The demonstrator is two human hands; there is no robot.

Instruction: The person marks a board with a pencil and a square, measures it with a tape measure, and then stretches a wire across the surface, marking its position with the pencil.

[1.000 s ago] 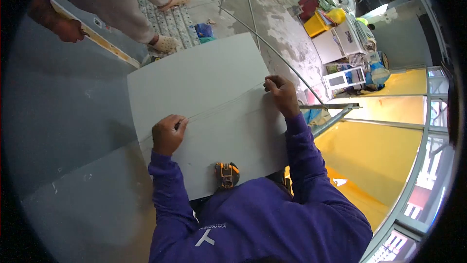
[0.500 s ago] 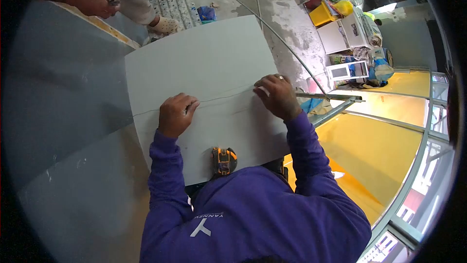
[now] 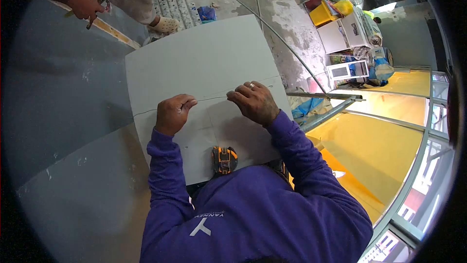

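Observation:
A pale flat board (image 3: 204, 51) lies in front of me, and a thin dark string (image 3: 212, 98) runs across it between my hands. My left hand (image 3: 171, 114) pinches the string near the board's left side, and its loose part trails past the left edge. With thumb and fingers together, my right hand (image 3: 255, 102) grips the string further right; a short end shows beyond the knuckles. Faint lines mark the board's surface. Close to my body, a black and orange tape measure (image 3: 224, 160) rests on the board, touched by neither hand.
A grey wall (image 3: 73, 102) rises at left. Another person's hand (image 3: 86, 6) holds a small object I cannot make out, above a perforated metal plank (image 3: 170, 3). Metal scaffold tubes (image 3: 335, 112) stand at right. Beyond are a yellow crate (image 3: 322, 15) and piled goods.
My right hand has slid left along the string, closer to my left hand, which moved slightly. At upper left, the other person's hand has moved down and left.

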